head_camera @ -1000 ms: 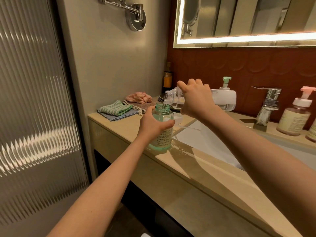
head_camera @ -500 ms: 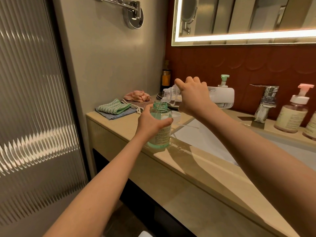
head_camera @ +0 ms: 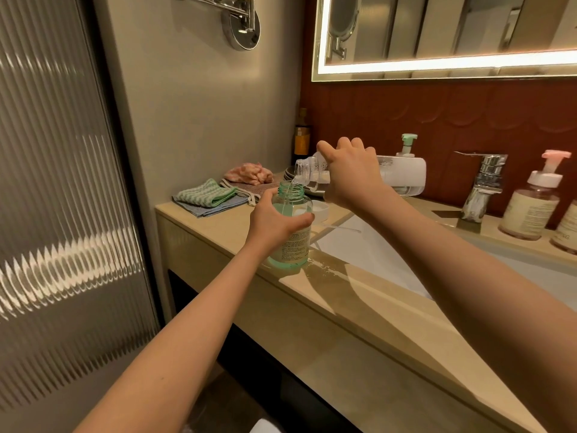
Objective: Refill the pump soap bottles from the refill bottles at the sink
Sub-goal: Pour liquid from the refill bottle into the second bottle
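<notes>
A green-tinted clear soap bottle point(head_camera: 293, 242) with its pump off stands upright on the counter's front edge. My left hand point(head_camera: 274, 218) grips it around the middle. My right hand point(head_camera: 349, 171) holds a clear refill bottle point(head_camera: 402, 178) tipped on its side, mouth to the left, just above the green bottle's open neck. A thin stream of clear liquid runs from it into the neck. A green pump head point(head_camera: 408, 144) shows behind the refill bottle. A pink-pump soap bottle point(head_camera: 530, 204) stands at the right.
A chrome faucet point(head_camera: 482, 182) rises behind the white sink basin point(head_camera: 381, 248). Folded green and blue cloths point(head_camera: 207, 196) and a pink cloth point(head_camera: 249, 173) lie at the counter's left. A white cap point(head_camera: 320, 210) sits behind the green bottle. Spilled drops wet the counter point(head_camera: 324, 267).
The hands and both bottles hold nearly the same pose. The refill bottle stays tipped and the stream keeps running into the green bottle.
</notes>
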`<state>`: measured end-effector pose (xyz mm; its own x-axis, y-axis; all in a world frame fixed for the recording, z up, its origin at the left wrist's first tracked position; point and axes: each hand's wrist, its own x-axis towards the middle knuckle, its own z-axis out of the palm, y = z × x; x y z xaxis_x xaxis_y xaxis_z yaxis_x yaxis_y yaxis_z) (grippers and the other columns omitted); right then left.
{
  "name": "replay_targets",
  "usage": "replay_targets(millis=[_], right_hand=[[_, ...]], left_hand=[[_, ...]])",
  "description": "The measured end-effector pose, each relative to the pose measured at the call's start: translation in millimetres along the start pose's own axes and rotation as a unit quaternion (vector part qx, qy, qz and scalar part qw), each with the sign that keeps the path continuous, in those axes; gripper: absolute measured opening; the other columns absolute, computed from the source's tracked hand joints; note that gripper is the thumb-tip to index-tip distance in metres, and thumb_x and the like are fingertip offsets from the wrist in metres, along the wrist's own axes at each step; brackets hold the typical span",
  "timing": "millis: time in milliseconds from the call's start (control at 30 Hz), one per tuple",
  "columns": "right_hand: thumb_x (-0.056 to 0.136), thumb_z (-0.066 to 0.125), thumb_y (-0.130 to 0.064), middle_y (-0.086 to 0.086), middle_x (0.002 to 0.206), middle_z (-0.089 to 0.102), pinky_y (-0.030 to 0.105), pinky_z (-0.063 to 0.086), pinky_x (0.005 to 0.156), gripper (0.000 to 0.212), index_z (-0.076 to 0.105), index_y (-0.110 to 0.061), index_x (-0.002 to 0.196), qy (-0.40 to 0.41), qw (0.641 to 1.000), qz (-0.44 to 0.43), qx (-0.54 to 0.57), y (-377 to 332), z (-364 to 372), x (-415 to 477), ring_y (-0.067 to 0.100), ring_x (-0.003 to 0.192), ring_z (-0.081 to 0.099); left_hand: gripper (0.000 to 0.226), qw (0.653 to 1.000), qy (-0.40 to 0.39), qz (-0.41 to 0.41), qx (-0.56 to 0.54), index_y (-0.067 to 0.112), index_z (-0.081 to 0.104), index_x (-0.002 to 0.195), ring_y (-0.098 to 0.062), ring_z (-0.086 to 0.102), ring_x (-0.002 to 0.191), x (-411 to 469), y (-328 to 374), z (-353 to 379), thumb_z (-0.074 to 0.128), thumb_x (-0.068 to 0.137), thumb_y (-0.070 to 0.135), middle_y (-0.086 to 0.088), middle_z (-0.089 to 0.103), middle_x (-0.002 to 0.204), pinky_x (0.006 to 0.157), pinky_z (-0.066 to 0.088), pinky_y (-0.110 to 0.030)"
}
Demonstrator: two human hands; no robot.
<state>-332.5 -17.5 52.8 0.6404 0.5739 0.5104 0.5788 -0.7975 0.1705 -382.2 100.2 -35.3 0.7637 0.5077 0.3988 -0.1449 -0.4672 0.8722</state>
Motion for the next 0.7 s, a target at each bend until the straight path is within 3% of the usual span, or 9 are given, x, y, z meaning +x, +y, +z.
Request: replay_targets(millis=[400, 567, 700], right_hand=[[0.084, 0.064, -0.016, 0.015, 0.132, 0.041, 0.042, 0.032, 0.103, 0.069, 0.026, -0.020, 0.142, 0.000, 1.000, 0.001, -0.002, -1.4, -1.2, 0.0, 0.030, 0.123, 0.036], [0.085, 0.063, -0.015, 0.016, 0.133, 0.040, 0.042, 0.032, 0.103, 0.068, 0.026, -0.019, 0.142, 0.000, 1.000, -0.001, -0.007, -1.8, -2.9, -1.2, 0.030, 0.123, 0.035], [0.085, 0.063, -0.014, 0.016, 0.132, 0.040, 0.042, 0.032, 0.103, 0.069, 0.026, -0.019, 0.142, -0.002, 1.000, 0.002, -0.008, -2.6, -2.7, -1.1, 0.031, 0.123, 0.036]], left_hand=[[0.071, 1.000, -0.001, 0.002, 0.006, 0.013, 0.042, 0.129, -0.009, 0.045, 0.098, -2.0, 2.1, -0.5, 0.079, 0.071, 0.026, 0.006, 0.047, 0.107, 0.077, 0.036, -0.024], [0.072, 1.000, -0.004, 0.002, 0.005, 0.013, 0.041, 0.130, -0.010, 0.044, 0.099, -2.0, 1.5, -0.2, 0.079, 0.071, 0.027, -0.002, 0.052, 0.123, 0.077, 0.037, -0.024], [0.072, 1.000, -0.007, 0.004, -0.001, 0.013, 0.040, 0.131, -0.009, 0.043, 0.100, -2.7, 2.6, -0.2, 0.079, 0.072, 0.026, -0.002, 0.051, 0.124, 0.077, 0.036, -0.024]])
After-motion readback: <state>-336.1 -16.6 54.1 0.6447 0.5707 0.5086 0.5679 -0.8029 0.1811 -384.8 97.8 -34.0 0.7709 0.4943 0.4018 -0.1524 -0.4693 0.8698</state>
